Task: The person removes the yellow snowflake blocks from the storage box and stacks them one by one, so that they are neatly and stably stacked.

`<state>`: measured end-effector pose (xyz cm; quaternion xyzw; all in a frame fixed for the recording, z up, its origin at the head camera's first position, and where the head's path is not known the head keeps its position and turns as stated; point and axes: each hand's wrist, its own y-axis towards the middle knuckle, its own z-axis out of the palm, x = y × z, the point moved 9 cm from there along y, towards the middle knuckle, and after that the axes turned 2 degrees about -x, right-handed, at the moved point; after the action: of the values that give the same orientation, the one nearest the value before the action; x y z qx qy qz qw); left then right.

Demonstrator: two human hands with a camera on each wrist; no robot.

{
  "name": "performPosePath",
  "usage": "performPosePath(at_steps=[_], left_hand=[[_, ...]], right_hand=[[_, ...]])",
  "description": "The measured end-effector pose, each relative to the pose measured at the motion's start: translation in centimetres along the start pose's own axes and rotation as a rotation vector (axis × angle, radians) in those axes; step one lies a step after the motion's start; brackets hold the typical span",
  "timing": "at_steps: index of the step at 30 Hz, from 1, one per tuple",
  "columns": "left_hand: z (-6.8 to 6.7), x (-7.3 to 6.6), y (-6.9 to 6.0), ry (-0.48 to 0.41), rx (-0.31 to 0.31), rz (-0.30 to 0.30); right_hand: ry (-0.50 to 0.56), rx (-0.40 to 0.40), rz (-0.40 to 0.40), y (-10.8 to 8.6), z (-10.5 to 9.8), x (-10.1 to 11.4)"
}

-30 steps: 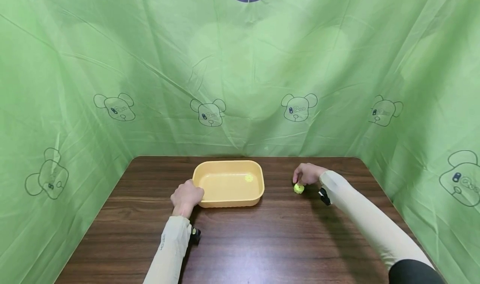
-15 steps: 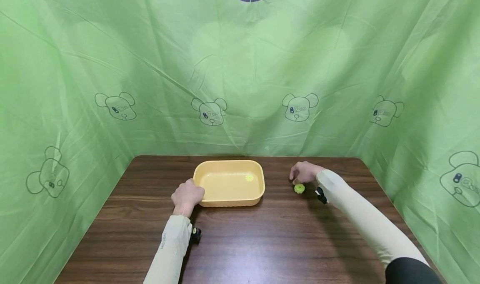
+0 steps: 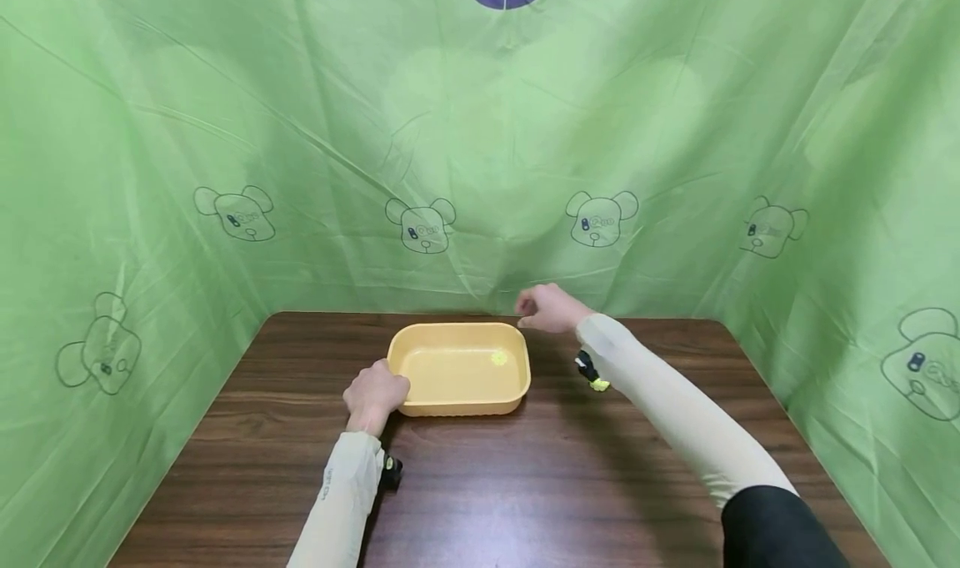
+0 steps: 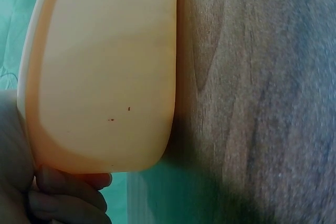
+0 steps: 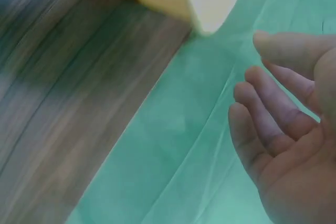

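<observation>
A shallow yellow plastic basin (image 3: 457,408) stands toward the back of the table. My left hand (image 3: 375,394) grips its near left corner; in the left wrist view the fingers (image 4: 68,192) curl against the basin's end wall (image 4: 115,77). Inside the basin, toward the right, shows a small bright yellow flower shape (image 3: 498,357); whether it is loose or printed I cannot tell. My right hand (image 3: 555,308) hovers just beyond the basin's back right corner, its fingers (image 5: 257,129) loosely bent around nothing. A small yellow-green scalloped piece (image 3: 599,384) lies on the table, partly hidden by the right wrist camera.
The brown wood-grain table (image 3: 480,476) reaches back to a green curtain (image 3: 495,159) printed with bear outlines. That curtain also hangs along both sides. A black camera (image 3: 587,365) sits under the right wrist, another one (image 3: 391,473) at the left.
My right hand has left the yellow-green piece on the table, rising and moving left toward the basin's back right corner. The left hand and the basin have stayed in place.
</observation>
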<state>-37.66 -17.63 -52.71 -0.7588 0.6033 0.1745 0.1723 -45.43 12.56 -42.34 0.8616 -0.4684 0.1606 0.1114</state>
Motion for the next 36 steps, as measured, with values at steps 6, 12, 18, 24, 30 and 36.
performPosePath(at_steps=[6,12,18,24,30,36], left_hand=[[-0.1,-0.1,0.2,-0.001,-0.008,0.001],[0.1,-0.1,0.3,0.003,-0.008,0.001],[0.0,-0.1,0.5,0.004,-0.01,0.003],[-0.1,-0.2,0.5,0.008,-0.001,0.0],[0.0,-0.1,0.7,0.008,-0.005,0.006],[0.0,0.0,0.8,0.013,-0.007,0.0]], right_hand=[[-0.105,0.107,-0.094,2.2,3.8,3.8],[-0.155,0.196,-0.058,3.2,7.5,4.4],[-0.227,0.222,0.093,3.7,9.2,3.5],[-0.339,0.199,0.196,4.1,10.4,2.7],[-0.384,0.135,0.179,4.4,10.7,2.5],[-0.357,0.174,0.193,4.3,11.2,2.3]])
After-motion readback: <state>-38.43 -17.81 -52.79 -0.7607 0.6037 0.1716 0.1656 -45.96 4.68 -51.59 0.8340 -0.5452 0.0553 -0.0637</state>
